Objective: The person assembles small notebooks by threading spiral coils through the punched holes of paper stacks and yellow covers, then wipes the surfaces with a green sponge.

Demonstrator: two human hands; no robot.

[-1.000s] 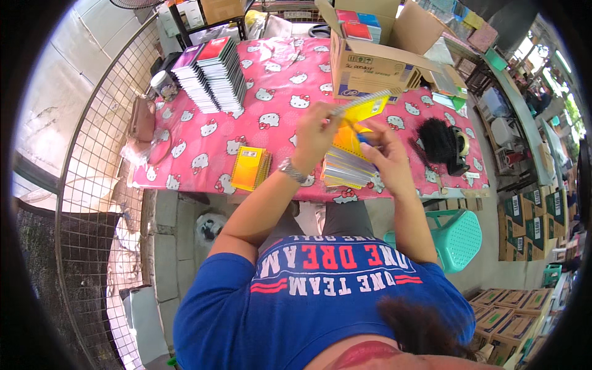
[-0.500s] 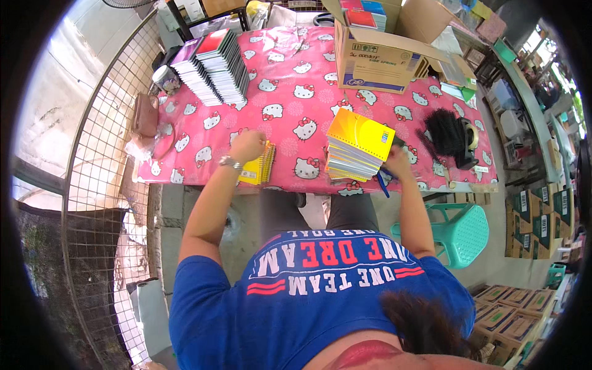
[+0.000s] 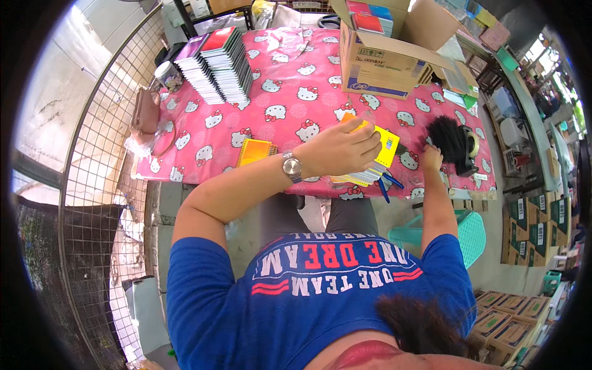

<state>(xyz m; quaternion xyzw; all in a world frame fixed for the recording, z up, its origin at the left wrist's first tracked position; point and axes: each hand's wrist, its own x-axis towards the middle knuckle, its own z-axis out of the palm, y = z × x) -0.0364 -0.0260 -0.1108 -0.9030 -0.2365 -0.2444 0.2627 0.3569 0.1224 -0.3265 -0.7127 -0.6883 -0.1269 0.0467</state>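
A stack of spiral notebooks [image 3: 387,147] with yellow covers stands near the table's front edge. My left hand [image 3: 345,148] is over it, fingers bent and slightly apart, hiding much of the top cover; whether they touch it is unclear. Left of that, partly behind my left forearm, lies a smaller pile of yellow spiral notebooks [image 3: 254,151]. My right hand [image 3: 433,158] reaches down beside a black bristly bundle [image 3: 445,134], its fingertips hidden. A blue-handled tool [image 3: 388,185] sits at the right side of the tall stack.
Two tall stacks of notebooks [image 3: 223,68] with red and purple covers stand at the back left. An opened carton [image 3: 376,65] holding more notebooks is at the back right. Beside the bristly bundle is a tape dispenser [image 3: 472,151]. A green stool [image 3: 472,240] stands below the table.
My left hand has left the small yellow pile and swung right over the tall stack. My right hand has moved from that stack's right side toward the black bristly bundle.
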